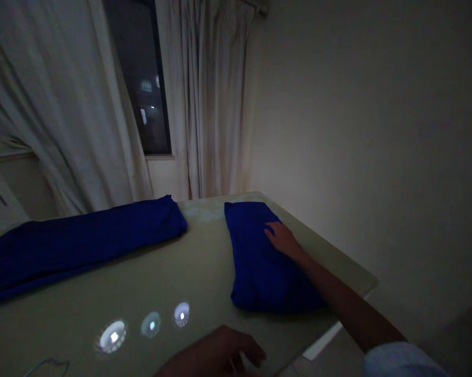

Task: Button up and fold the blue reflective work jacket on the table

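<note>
Blue cloths on the surface (153,277), seen from my head. My right grip (283,240) lay open and flat, palm down, on the folded blue cloth (259,267), not closed on it; this flat contact appeared to keep the fold pressed in place. My left grip (216,353) was loosely curled at the lower edge of the view, partly cut off, so I could not tell whether it held anything. A longer blue cloth (82,246) lay lengthwise to the left, well apart, apparently placed to keep the two from overlapping. Curtains (208,94) hung beyond, beside a dark window (142,78).
</note>
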The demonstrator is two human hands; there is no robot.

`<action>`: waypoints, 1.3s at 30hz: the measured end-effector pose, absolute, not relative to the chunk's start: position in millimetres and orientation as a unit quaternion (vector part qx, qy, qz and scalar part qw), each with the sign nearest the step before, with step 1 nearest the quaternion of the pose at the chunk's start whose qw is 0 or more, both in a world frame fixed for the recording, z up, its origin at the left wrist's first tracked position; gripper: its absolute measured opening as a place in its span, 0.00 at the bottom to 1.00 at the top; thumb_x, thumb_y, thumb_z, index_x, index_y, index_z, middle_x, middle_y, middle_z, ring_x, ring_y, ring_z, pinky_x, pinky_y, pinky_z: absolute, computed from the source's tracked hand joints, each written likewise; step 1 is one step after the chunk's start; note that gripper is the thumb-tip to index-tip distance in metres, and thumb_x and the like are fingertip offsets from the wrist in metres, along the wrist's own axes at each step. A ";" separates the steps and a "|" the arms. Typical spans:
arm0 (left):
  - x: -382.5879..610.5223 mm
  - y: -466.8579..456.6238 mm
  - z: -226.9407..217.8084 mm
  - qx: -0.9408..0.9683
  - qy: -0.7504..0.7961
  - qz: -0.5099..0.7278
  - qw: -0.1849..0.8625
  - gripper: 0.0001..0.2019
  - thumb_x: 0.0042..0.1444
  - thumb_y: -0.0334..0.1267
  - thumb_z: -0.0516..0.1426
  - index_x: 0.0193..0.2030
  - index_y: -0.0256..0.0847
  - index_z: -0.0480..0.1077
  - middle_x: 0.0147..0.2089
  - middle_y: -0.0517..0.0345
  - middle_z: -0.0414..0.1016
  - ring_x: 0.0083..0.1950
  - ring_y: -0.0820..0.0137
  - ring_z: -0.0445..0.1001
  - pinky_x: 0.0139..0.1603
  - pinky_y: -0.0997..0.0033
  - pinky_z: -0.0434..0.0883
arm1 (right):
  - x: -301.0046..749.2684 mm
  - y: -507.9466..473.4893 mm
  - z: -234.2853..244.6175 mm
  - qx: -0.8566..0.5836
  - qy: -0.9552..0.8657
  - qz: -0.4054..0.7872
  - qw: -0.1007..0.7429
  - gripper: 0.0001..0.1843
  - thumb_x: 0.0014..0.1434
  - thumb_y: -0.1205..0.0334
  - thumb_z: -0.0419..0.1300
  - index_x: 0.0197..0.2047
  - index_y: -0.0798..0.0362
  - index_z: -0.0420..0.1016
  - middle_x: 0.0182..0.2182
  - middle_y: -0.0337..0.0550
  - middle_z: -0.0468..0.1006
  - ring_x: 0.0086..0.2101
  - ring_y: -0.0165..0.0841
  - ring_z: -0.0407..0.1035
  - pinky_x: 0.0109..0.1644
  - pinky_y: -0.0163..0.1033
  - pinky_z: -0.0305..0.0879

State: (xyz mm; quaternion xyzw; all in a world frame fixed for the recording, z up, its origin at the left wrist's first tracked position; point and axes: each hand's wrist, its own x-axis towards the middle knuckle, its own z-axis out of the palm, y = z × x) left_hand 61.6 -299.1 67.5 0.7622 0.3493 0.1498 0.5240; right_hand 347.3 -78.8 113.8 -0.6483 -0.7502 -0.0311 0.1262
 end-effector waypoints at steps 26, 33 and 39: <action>-122.6 -108.5 51.6 0.657 0.730 0.148 -0.118 0.29 0.65 0.30 0.50 0.73 0.39 0.66 0.79 0.42 0.56 0.78 0.50 0.57 0.73 0.46 0.60 | 222.6 -82.7 22.9 -0.384 -0.888 0.169 0.185 0.25 0.72 0.55 0.56 0.69 0.50 0.72 0.70 0.52 0.69 0.68 0.43 0.63 0.74 0.51 0.56; -121.9 -81.4 119.2 0.547 0.827 0.116 -0.061 0.28 0.74 0.44 0.37 0.65 0.36 0.71 0.46 0.30 0.83 0.46 0.41 0.84 0.43 0.50 0.77 | 228.6 -66.2 22.5 -0.375 -0.810 0.318 0.320 0.25 0.68 0.44 0.61 0.60 0.49 0.79 0.62 0.53 0.76 0.63 0.45 0.69 0.71 0.53 0.60; -25.0 -163.9 162.2 0.697 0.664 0.257 0.084 0.28 0.74 0.48 0.43 0.76 0.44 0.58 0.58 0.41 0.81 0.61 0.50 0.79 0.61 0.49 0.75 | 246.0 -42.1 40.5 -0.378 -0.498 0.633 0.457 0.45 0.63 0.20 0.47 0.54 0.52 0.80 0.58 0.58 0.80 0.58 0.50 0.75 0.60 0.59 0.73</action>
